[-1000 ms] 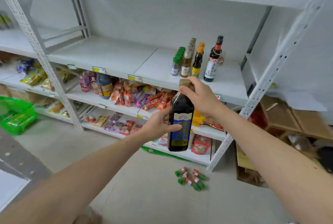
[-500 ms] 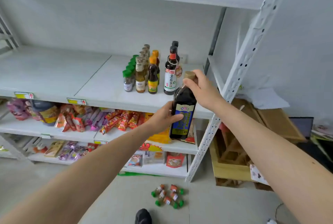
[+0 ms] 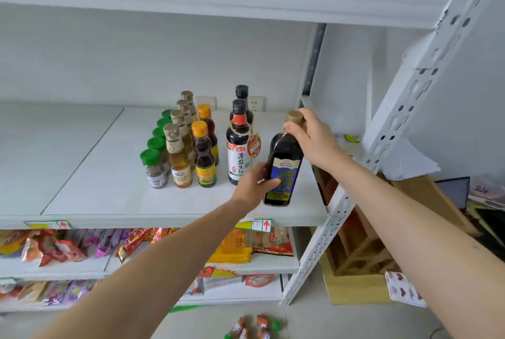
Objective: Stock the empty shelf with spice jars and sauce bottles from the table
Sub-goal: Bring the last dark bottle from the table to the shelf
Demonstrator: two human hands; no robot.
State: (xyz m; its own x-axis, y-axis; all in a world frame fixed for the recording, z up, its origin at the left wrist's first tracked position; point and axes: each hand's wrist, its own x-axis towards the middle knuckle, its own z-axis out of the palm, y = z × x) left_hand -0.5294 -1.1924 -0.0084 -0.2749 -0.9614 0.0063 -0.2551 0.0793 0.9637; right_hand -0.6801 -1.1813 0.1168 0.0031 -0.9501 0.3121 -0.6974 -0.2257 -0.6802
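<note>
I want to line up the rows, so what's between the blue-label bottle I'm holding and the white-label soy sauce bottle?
In the head view, only your left hand gripping the blue-label bottle sits there, beside the white-label soy sauce bottle; otherwise bare shelf.

Dark blue-labelled sauce bottle (image 3: 282, 168), slightly tilted, at white shelf (image 3: 114, 196) front edge

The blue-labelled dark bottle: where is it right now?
The blue-labelled dark bottle is over the shelf's front right, held in both hands beside the white-labelled soy bottle.

The scene is evenly and brightly lit; only soft shadows are cast. Straight lines are bowed near the edges, and slight softness is seen throughout.
</note>
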